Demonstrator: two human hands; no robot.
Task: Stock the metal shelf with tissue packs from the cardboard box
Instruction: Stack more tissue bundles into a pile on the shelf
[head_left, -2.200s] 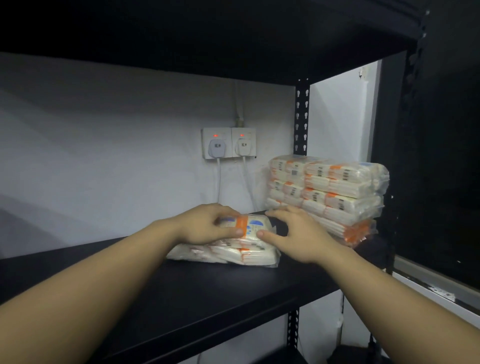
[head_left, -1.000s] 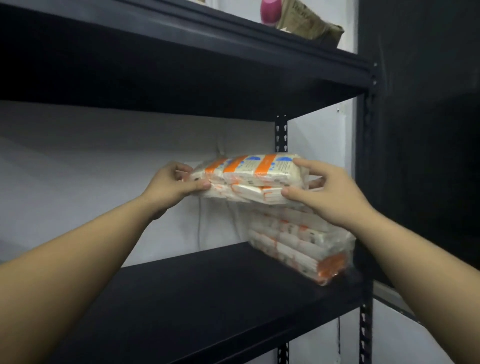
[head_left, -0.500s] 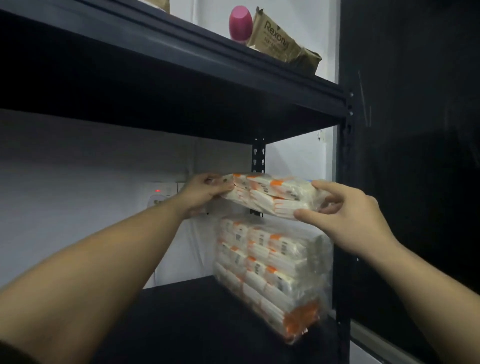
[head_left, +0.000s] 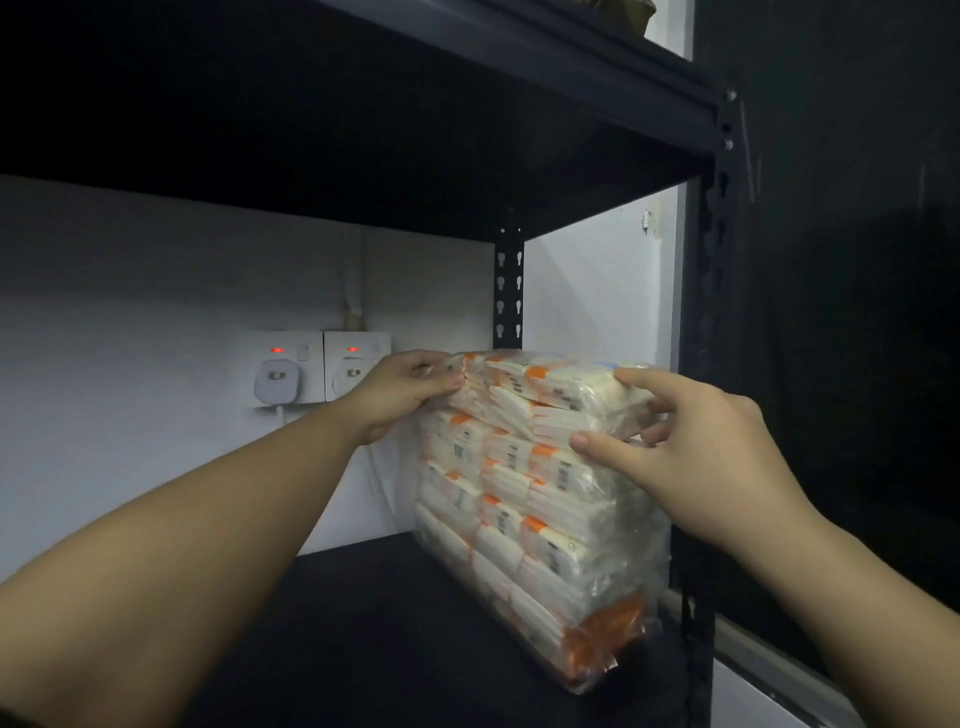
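Top tissue pack (head_left: 545, 395): between both hands, lying on the stack (head_left: 524, 514) beneath them
Left hand (head_left: 402, 392): fingers curled on the pack's left end
Right hand (head_left: 696, 452): thumb and fingers pinching the pack's right end
Metal shelf (head_left: 363, 639): dark board below both forearms, stack standing on it
Wall sockets (head_left: 317, 369): just left of left hand, red lights lit

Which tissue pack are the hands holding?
The top pack of the stack. The left hand and right hand grip its ends; the packs below go untouched.
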